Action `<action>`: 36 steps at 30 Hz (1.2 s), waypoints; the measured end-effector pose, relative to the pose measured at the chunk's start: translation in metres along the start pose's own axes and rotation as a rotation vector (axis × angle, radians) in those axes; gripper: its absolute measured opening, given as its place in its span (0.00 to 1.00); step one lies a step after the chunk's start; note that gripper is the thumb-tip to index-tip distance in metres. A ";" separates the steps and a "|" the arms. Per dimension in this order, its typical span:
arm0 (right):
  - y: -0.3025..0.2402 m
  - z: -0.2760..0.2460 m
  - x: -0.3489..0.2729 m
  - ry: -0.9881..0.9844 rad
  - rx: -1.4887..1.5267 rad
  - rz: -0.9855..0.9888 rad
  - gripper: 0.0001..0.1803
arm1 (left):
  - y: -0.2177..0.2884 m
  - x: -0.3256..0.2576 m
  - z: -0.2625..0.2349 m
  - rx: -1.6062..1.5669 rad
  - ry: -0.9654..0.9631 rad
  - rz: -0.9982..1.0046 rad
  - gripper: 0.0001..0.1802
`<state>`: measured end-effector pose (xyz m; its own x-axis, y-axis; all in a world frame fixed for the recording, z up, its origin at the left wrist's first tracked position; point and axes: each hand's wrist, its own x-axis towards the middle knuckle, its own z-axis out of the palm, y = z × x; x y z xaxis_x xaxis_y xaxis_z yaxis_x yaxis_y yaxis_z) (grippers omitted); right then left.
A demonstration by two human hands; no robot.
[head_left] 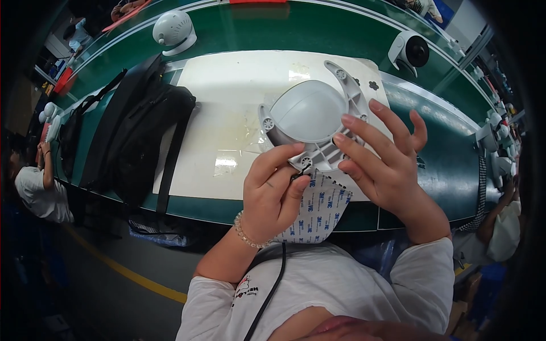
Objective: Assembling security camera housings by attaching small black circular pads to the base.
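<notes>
A white plastic housing [310, 111] with a smooth rounded dome lies in front of me, with a curved, ribbed stand [354, 94] around its side. Round recesses show along the stand. Between the thumb and fingers of my left hand [273, 190] is a small black piece [300, 173], close to one recess at the stand's near edge. Below it hangs a sheet of printed adhesive backing [321, 210], partly hidden by that hand. My right hand [387, 153] has its fingers spread, and some fingertips rest on the stand's right side.
Underneath lies a pale board [210, 131] with clear tape patches and small black flower-shaped pads [373, 86]. A black bag [142, 125] sits at left. Finished-looking white devices [173, 31] stand on the green conveyor [239, 34] beyond. Other people sit at both sides.
</notes>
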<state>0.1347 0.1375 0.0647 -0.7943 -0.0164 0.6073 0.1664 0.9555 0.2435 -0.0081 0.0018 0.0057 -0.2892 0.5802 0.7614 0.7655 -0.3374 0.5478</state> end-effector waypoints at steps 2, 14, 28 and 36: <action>0.001 0.003 0.000 0.063 0.163 0.102 0.14 | 0.000 -0.001 0.000 -0.031 0.009 -0.031 0.07; -0.022 -0.019 -0.004 -0.141 1.438 0.143 0.04 | 0.039 -0.016 -0.036 -0.213 -0.112 0.141 0.24; -0.034 0.019 0.013 0.408 2.720 -0.254 0.08 | 0.041 -0.045 -0.008 -1.030 -0.423 -0.561 0.31; -0.037 -0.013 -0.024 0.538 2.223 0.685 0.46 | 0.033 -0.050 -0.030 -0.740 -0.180 -0.618 0.14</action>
<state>0.1551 0.0985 0.0510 -0.6982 0.6124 0.3708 -0.6765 -0.3949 -0.6216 0.0142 -0.0603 -0.0044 -0.3791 0.8945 0.2369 -0.0624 -0.2801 0.9579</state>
